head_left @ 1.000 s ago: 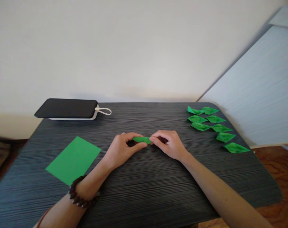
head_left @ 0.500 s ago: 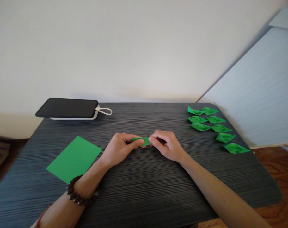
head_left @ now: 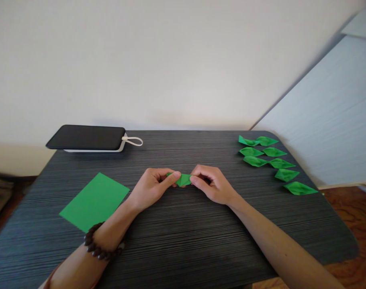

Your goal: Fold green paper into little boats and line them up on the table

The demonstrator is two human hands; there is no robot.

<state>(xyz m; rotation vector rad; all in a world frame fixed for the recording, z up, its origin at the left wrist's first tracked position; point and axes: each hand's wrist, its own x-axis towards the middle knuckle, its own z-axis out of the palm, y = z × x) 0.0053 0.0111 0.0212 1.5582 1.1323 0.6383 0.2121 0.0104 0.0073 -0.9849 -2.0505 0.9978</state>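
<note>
Between my hands is a small folded piece of green paper [head_left: 183, 180], with crease lines showing on its face. My left hand [head_left: 152, 186] pinches its left end, the thumb lying on top and the fingers behind. At the right end, my right hand [head_left: 211, 184] grips it between thumb and fingertips. The fingers cover both ends of the paper. A flat green sheet [head_left: 94, 202] lies to the left, close to my left forearm. Several folded green paper boats [head_left: 287, 174] rest in pairs and singly at the right of the table.
A black phone [head_left: 86, 137] lies on a white block with a white cable loop [head_left: 134, 141] at the back left of the dark table [head_left: 183, 249]. The wall [head_left: 183, 60] rises behind the table, and a pale panel [head_left: 327, 108] stands to the right.
My left thumb has shifted slightly up and left, uncovering more of the folded paper, whose creased triangular face now shows. My right hand has barely moved.
</note>
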